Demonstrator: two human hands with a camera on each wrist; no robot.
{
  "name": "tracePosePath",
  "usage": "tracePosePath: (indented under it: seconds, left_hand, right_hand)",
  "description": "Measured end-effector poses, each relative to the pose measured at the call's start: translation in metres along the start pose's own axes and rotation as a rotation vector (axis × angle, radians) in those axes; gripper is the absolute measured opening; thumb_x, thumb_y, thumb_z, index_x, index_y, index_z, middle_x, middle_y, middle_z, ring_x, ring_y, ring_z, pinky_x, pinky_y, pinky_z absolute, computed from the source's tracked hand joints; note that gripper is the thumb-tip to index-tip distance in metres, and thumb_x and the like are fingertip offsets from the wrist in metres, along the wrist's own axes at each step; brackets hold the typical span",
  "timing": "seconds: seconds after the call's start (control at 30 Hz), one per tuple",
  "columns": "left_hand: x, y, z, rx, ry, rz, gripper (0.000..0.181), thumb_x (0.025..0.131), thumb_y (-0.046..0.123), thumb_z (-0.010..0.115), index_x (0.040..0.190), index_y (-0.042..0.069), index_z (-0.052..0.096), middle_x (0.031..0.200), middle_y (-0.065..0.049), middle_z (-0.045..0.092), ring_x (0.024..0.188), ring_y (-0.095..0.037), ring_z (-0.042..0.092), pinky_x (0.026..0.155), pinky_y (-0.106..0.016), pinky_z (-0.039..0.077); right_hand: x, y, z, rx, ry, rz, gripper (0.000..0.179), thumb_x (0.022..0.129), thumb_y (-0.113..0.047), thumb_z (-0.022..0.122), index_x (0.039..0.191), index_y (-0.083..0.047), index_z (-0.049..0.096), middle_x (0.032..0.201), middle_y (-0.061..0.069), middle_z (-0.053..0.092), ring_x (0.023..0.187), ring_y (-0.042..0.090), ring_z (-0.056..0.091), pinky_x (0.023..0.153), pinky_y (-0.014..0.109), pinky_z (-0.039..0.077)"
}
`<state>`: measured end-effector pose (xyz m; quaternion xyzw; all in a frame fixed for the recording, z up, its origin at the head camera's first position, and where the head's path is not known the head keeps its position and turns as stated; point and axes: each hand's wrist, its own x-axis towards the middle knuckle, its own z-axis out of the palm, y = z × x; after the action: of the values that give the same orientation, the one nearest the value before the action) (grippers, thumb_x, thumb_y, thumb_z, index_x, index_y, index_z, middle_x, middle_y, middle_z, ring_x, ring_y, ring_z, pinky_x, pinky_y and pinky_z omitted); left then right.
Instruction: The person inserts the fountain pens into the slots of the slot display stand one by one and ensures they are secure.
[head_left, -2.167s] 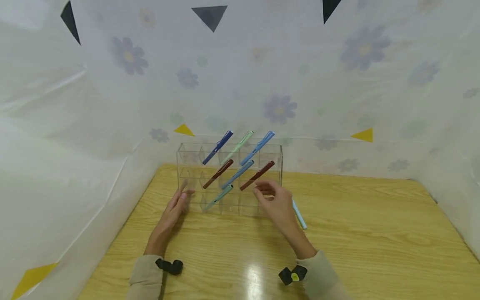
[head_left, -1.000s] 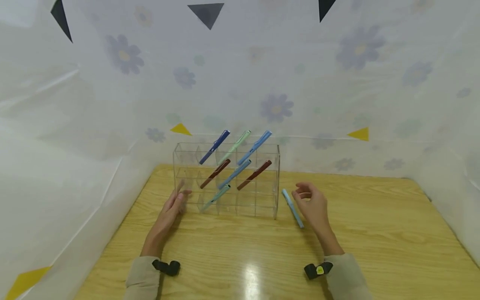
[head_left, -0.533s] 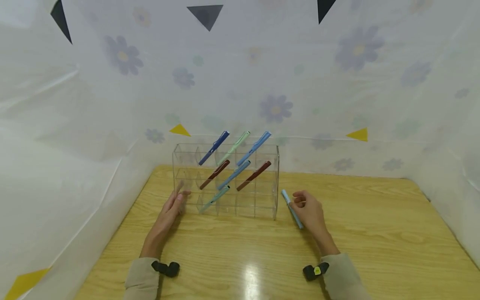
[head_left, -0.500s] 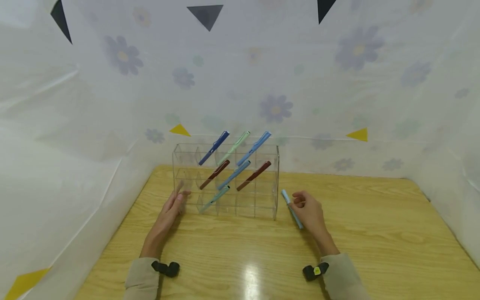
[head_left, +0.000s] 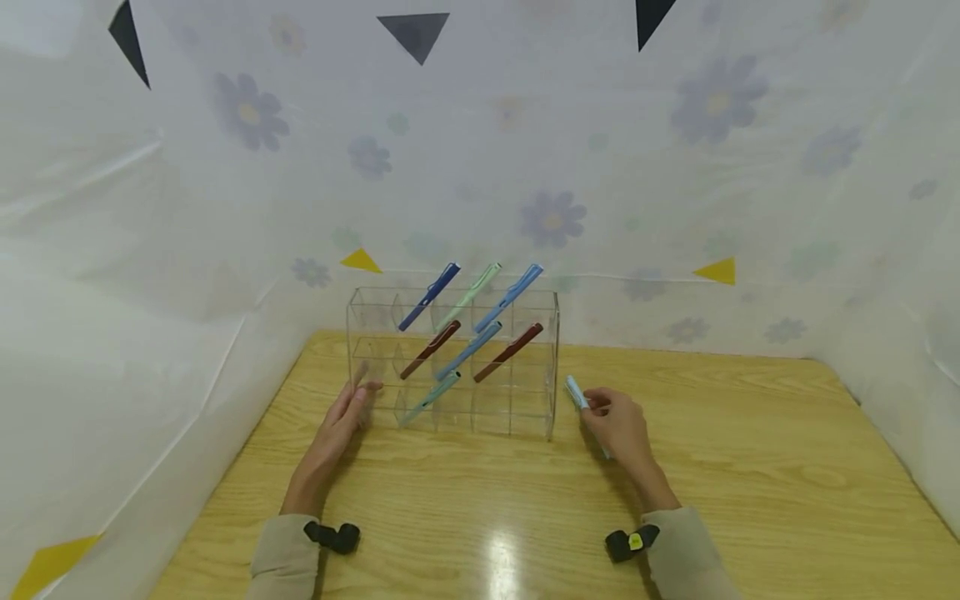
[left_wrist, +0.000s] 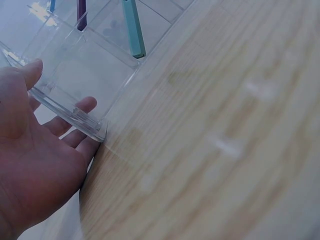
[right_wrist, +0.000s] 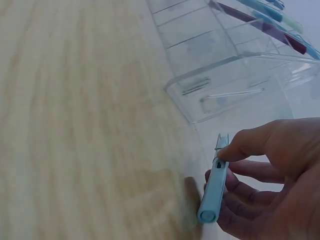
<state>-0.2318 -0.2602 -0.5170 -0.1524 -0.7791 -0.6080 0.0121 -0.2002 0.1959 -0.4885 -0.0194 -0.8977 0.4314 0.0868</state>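
A clear acrylic pen rack (head_left: 529, 402) with three tiers of compartments stands on the wooden table. My left hand (head_left: 342, 421) holds its left end, thumb at the front and fingers round the side wall (left_wrist: 65, 112). To the right of the rack, my right hand (head_left: 618, 425) pinches a light blue pen (head_left: 576, 392) between thumb and fingers; in the right wrist view the pen (right_wrist: 214, 192) has its clip end by the thumb. The top tier bears a dark blue pen (head_left: 429, 297), a pale green pen (head_left: 471, 293) and a blue pen (head_left: 510, 297).
In the middle tier lean a dark red pen (head_left: 431, 350), a blue pen (head_left: 469, 350) and another dark red pen (head_left: 508, 353). A teal pen (head_left: 431, 398) leans in the bottom tier. Behind the table (head_left: 750, 450) hangs a flowered sheet (head_left: 480, 167).
My right hand has moved right from the rack to the light blue pen on the table and now pinches it, its clip end slightly raised. The left hand stays at the rack.
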Motion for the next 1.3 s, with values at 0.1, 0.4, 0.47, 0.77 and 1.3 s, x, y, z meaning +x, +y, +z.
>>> tracePosePath:
  seconds: [0.1, 0.4, 0.47, 0.77, 1.3]
  left_hand:
    - [0.0, 0.001, 0.0, 0.003, 0.001, -0.001, 0.054, 0.116, 0.03, 0.028, 0.166, 0.017, 0.016, 0.15, -0.028, 0.045, 0.139, -0.039, 0.035, 0.097, -0.035, 0.031]
    - [0.0, 0.0, 0.001, 0.018, 0.008, 0.01, 0.053, 0.116, 0.027, 0.028, 0.166, 0.014, 0.017, 0.149, -0.029, 0.046, 0.126, -0.039, 0.039, 0.092, -0.035, 0.035]
    - [0.0, 0.0, 0.001, 0.016, 0.007, 0.011, 0.053, 0.116, 0.027, 0.028, 0.166, 0.014, 0.016, 0.149, -0.029, 0.046, 0.128, -0.04, 0.038, 0.092, -0.033, 0.035]
    - [0.0, 0.0, 0.0, -0.019, -0.004, 0.012, 0.054, 0.116, 0.027, 0.028, 0.166, 0.015, 0.014, 0.15, -0.03, 0.044, 0.146, -0.044, 0.03, 0.102, -0.024, 0.031]
    - [0.001, -0.001, -0.001, -0.016, -0.01, 0.01, 0.054, 0.116, 0.027, 0.028, 0.166, 0.015, 0.014, 0.151, -0.027, 0.044, 0.147, -0.042, 0.03, 0.105, -0.041, 0.03]
  right_hand:
    - [0.001, -0.001, -0.006, 0.084, -0.004, 0.033, 0.029, 0.097, -0.003, 0.065, 0.125, 0.006, 0.068, 0.11, 0.023, 0.069, 0.1, 0.039, 0.069, 0.07, 0.036, 0.058]
    - [0.004, -0.005, -0.024, 0.375, -0.005, 0.023, 0.032, 0.105, -0.006, 0.058, 0.134, 0.007, 0.06, 0.128, 0.028, 0.061, 0.107, 0.028, 0.065, 0.083, 0.035, 0.057]
    - [0.004, -0.007, -0.028, 0.423, 0.003, 0.0, 0.034, 0.106, -0.009, 0.058, 0.135, 0.007, 0.06, 0.129, 0.029, 0.061, 0.104, 0.018, 0.065, 0.084, 0.034, 0.057]
    - [0.002, -0.02, -0.038, 0.493, 0.038, -0.017, 0.039, 0.105, -0.023, 0.062, 0.136, 0.002, 0.062, 0.12, 0.018, 0.064, 0.098, 0.009, 0.064, 0.084, 0.033, 0.057]
    - [-0.004, -0.045, -0.044, 0.566, 0.072, -0.087, 0.038, 0.104, -0.019, 0.064, 0.134, 0.005, 0.061, 0.113, 0.008, 0.06, 0.097, 0.011, 0.066, 0.08, 0.029, 0.057]
